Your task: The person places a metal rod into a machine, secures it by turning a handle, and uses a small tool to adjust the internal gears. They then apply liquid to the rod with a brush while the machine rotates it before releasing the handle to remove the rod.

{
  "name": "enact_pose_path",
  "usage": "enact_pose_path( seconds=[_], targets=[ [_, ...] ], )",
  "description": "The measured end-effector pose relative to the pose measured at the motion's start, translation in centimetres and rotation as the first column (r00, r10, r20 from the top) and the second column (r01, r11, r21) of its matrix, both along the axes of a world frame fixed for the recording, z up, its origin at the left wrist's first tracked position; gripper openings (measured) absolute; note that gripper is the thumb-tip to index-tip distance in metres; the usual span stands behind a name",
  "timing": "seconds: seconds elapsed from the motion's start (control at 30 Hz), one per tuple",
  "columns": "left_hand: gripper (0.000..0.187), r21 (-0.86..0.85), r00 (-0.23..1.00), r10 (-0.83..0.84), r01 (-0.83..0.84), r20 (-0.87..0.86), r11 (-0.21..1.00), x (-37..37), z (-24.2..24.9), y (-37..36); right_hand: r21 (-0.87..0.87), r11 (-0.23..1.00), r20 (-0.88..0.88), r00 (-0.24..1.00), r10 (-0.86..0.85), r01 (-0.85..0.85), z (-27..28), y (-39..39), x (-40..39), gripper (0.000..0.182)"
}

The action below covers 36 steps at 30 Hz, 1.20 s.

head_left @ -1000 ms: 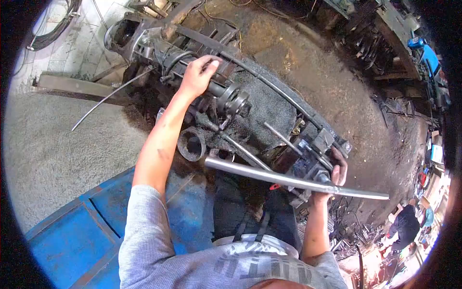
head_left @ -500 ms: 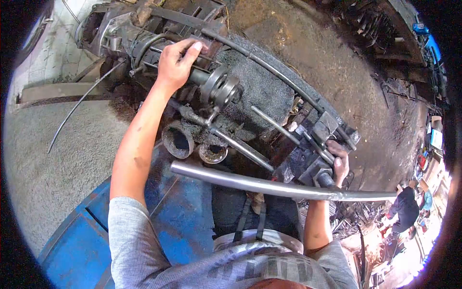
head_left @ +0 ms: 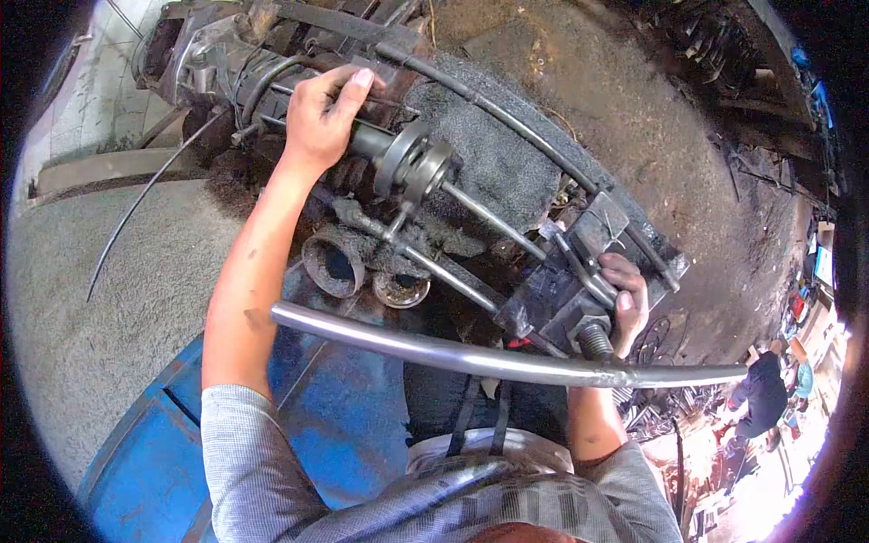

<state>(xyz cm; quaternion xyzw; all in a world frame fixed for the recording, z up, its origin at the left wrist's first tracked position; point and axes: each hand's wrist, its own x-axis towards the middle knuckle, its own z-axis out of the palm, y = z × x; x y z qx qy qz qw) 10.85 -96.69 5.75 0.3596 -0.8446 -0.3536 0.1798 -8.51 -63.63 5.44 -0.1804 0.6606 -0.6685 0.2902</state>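
My left hand [head_left: 324, 118] is closed at the machine's spindle [head_left: 369, 140], thumb stretched out along the top; what its curled fingers grip is hidden. Just beyond it are the steel collars [head_left: 415, 165] of the spindle end. A thin steel rod [head_left: 493, 219] runs from the sliding metal block [head_left: 548, 303] up to these collars. My right hand [head_left: 626, 294] is closed around a short metal handle [head_left: 584, 270] on that block. Below it, a large threaded bolt [head_left: 596, 342] sits near a long, slightly curved steel bar [head_left: 434, 351] that crosses in front of me.
Fine metal chips [head_left: 489, 136] cover the machine bed between its rails [head_left: 516, 131]. Two round containers [head_left: 333, 264] stand below the spindle. A blue metal sheet [head_left: 339, 407] lies at lower left. Another person [head_left: 765, 394] is far off at right, beside scattered scrap.
The block and its rod have slid toward the spindle, so the rod's end now reaches the collars. The long bar and my right hand have shifted slightly; my left hand stays at the spindle.
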Motion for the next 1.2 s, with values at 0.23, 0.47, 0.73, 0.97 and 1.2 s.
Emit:
enact_pose_path(
  seconds=[0.23, 0.47, 0.73, 0.97, 1.2],
  targets=[
    [0.033, 0.017, 0.999, 0.032, -0.033, 0.039, 0.999, -0.27, 0.31, 0.25, -0.008, 1.000, -0.014, 1.000, 0.027, -0.027, 0.19, -0.65, 0.01, 0.036],
    [0.032, -0.011, 1.000, 0.023, -0.023, 0.015, 1.000, -0.25, 0.10, 0.10, -0.021, 0.999, 0.031, 0.999, -0.042, 0.043, -0.34, -0.39, 0.55, 0.041],
    [0.032, 0.025, 0.999, 0.041, -0.040, -0.019, 0.999, -0.34, 0.04, 0.25, -0.014, 0.999, -0.014, 0.999, 0.049, -0.049, -0.26, -0.47, -0.09, 0.040],
    [0.032, -0.022, 0.999, 0.046, -0.046, -0.013, 0.999, -0.60, 0.38, 0.54, -0.014, 1.000, 0.021, 1.000, 0.021, -0.021, -0.16, -0.64, 0.01, 0.040],
    [0.034, -0.070, 0.996, 0.052, -0.057, -0.070, 0.996, -0.67, -0.04, 0.36, 0.015, 0.999, 0.016, 0.999, 0.038, -0.038, 0.09, -0.82, -0.03, 0.040]
  ],
)
